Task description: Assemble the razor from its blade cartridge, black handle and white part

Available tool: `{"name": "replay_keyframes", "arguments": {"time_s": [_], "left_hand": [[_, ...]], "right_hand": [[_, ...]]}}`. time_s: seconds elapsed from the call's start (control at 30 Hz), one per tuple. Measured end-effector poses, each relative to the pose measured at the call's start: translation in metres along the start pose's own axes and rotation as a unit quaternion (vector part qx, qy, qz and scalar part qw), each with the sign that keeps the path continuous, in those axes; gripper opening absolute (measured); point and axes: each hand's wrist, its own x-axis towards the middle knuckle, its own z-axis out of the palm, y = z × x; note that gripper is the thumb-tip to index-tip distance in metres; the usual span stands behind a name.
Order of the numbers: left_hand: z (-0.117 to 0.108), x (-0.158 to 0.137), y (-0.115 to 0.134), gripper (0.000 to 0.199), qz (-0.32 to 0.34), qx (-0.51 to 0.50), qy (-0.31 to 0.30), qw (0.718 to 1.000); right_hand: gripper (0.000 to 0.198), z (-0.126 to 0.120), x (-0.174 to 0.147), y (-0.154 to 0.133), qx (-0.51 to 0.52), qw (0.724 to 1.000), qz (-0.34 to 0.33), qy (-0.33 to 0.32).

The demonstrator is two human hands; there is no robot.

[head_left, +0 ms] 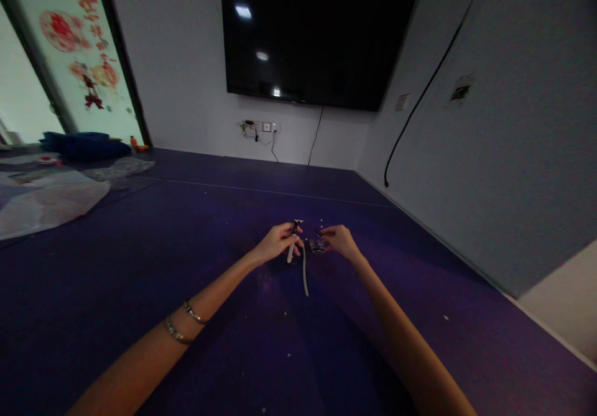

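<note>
My left hand (pixel 280 242) is closed around a small upright part (pixel 291 248), pale along its length with a dark upper section and a thin crosspiece on top. My right hand (pixel 339 240) pinches a small black piece (pixel 318 233) between thumb and fingertips. Just left of and below the right fingers lies a little cluster of dark and silvery small parts (pixel 318 247) on the purple surface; its details are too small to make out. A thin grey tube-like strip (pixel 305 273) runs from beside the left fingers down toward me. Whether it joins the held part, I cannot tell.
Tiny white bits (pixel 321 221) dot the purple surface (pixel 209 248). At the left lie crumpled clear plastic sheeting (pixel 56 201) and a dark blue fabric heap (pixel 86 145). A large television (pixel 317 36) hangs on the wall ahead, and a black cable (pixel 426 86) dangles at the right.
</note>
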Motion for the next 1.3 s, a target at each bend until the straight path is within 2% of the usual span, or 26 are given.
{"name": "replay_keyframes", "arguments": {"time_s": [0.17,0.37,0.57,0.7,0.87,1.3], "left_hand": [[0.001,0.001,-0.005,0.026,0.016,0.006,0.013,1.0],[0.009,-0.002,-0.013,0.025,0.055,0.082,0.044,0.994],[0.015,-0.007,-0.027,0.026,0.117,0.27,0.059,0.954],[0.017,-0.008,-0.03,0.027,0.158,0.333,0.078,0.926],[0.019,-0.009,-0.03,0.027,0.167,0.338,0.086,0.922],[0.02,-0.009,-0.031,0.025,0.171,0.338,0.104,0.92]], "right_hand": [[0.027,-0.008,-0.007,-0.014,0.081,0.997,0.014,-0.007],[0.024,-0.022,-0.02,-0.036,0.098,0.994,-0.002,-0.048],[0.023,-0.028,-0.037,-0.062,0.09,0.992,-0.069,-0.064],[0.022,-0.025,-0.043,-0.067,0.083,0.984,-0.128,-0.088],[0.021,-0.024,-0.048,-0.072,0.067,0.981,-0.157,-0.093],[0.022,-0.026,-0.054,-0.078,0.084,0.976,-0.16,-0.124]]}}
